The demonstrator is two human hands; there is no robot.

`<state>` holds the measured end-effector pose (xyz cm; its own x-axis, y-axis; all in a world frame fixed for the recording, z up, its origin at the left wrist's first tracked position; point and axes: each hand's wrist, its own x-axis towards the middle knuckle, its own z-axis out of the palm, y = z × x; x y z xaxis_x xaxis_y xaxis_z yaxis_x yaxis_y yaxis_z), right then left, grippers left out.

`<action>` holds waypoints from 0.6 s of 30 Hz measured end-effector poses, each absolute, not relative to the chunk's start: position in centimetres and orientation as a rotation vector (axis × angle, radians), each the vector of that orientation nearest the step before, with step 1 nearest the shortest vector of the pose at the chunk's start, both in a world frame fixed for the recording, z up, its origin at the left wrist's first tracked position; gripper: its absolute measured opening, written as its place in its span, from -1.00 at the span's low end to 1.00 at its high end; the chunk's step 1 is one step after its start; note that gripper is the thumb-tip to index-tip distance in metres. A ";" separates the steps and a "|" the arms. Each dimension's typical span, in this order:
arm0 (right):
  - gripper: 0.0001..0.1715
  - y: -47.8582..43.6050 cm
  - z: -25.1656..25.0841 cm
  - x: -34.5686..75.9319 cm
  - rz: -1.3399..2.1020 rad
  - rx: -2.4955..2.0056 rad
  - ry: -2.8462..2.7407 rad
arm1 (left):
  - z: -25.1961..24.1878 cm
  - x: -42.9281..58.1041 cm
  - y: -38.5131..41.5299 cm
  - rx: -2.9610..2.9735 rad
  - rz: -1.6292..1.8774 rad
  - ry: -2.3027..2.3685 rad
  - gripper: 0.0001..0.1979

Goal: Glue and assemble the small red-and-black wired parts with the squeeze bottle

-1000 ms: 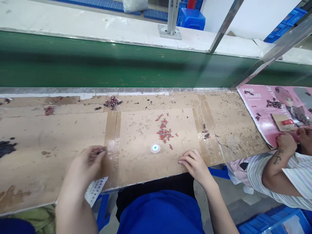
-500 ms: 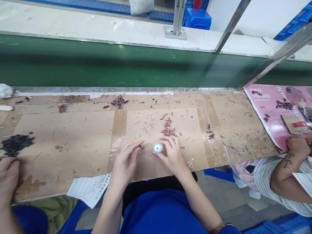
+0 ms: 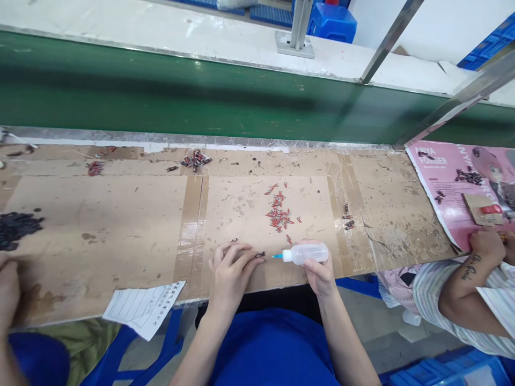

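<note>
- Two bare hands work over a cardboard-covered tabletop (image 3: 237, 201), seen from above.
- The right hand (image 3: 323, 274) has its grip wrapped around a translucent bottle (image 3: 309, 253), thumb on the near side; the fingers behind it are partly hidden.
- The bottle lies level, its blue nozzle (image 3: 277, 256) pointing toward the left hand (image 3: 232, 268). Whether the bottle rests on the cardboard is hard to tell.
- The left grip is pinched nearly closed, with a small dark part (image 3: 260, 254) at the fingertips, just short of the nozzle and apart from it. The part is too small to make out in detail.
- Another small part (image 3: 234, 240) sits just beyond the left hand's knuckles.
- Beyond the bottle is a loose scatter of red pieces (image 3: 279, 215).
- Farther back and to the left is a heap of dark and red parts (image 3: 196, 160); a black pile (image 3: 18, 229) lies at the far left.
- A few dark pieces (image 3: 348, 222) lie to the right, near a strip of tape.
- A lined paper sheet (image 3: 144, 308) hangs over the near edge.
- At right, a co-worker's hand (image 3: 487, 244) rests by a pink poster (image 3: 440, 185); another person's hand (image 3: 8, 287) shows at left.
</note>
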<state>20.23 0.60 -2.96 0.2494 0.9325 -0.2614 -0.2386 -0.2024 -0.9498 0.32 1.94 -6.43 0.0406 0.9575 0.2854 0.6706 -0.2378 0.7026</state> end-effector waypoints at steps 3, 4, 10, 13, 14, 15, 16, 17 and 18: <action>-0.52 0.6 -3.1 19.6 1.200 -1.350 -0.651 | -6.6 0.1 1.6 1.989 1.072 1.599 -0.84; -0.55 0.6 -3.1 19.3 1.166 -1.366 -0.651 | -6.7 0.1 1.6 2.008 1.090 1.582 -0.83; -0.70 1.0 -3.4 18.0 0.992 -1.456 -0.804 | -7.2 0.3 1.7 2.039 1.224 1.495 -0.88; -0.73 1.1 -3.7 17.6 0.926 -1.497 -0.805 | -7.2 0.5 1.8 2.035 1.240 1.484 -0.91; -0.74 1.2 -3.8 17.6 0.919 -1.510 -0.808 | -7.1 0.5 1.8 2.037 1.246 1.476 -0.91; -0.75 1.2 -3.9 17.6 0.918 -1.521 -0.814 | -7.0 0.5 1.8 2.038 1.253 1.466 -0.90; -0.75 1.2 -3.9 17.6 0.918 -1.531 -0.823 | -7.0 0.5 1.9 2.039 1.259 1.458 -0.87; -0.75 1.2 -4.0 17.6 0.920 -1.539 -0.834 | -6.9 0.5 1.9 2.039 1.261 1.452 -0.85; -0.74 1.2 -4.0 17.7 0.920 -1.548 -0.845 | -6.9 0.5 1.9 2.038 1.259 1.451 -0.83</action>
